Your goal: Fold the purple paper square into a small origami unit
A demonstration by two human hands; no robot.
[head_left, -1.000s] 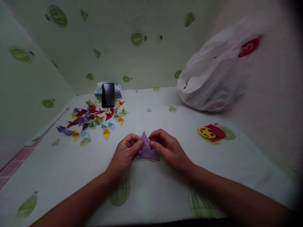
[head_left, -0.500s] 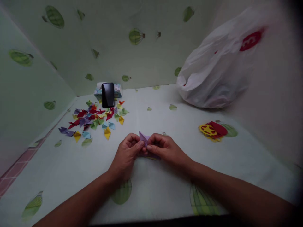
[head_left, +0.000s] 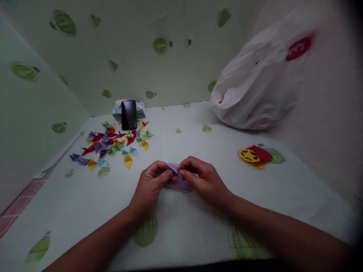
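Between my two hands is a small folded piece of purple origami paper (head_left: 172, 166). My left hand (head_left: 154, 181) pinches its left side between thumb and fingers. On the other side, my right hand (head_left: 202, 176) grips the right edge with thumb and forefinger. Directly beneath lies a small stack of purple paper sheets (head_left: 180, 185), with a yellow edge showing at the bottom. Part of the folded paper is hidden by my fingers.
A pile of colourful folded paper pieces (head_left: 113, 143) lies at the left. Behind it a black phone (head_left: 129, 115) leans on a tissue box (head_left: 141, 109). To the right are yellow and red paper cutouts (head_left: 251, 155) and a white plastic bag (head_left: 255, 87).
The purple paper's upright point has tipped lower between my fingers. My right hand has shifted slightly right, and more of the purple stack beneath shows.
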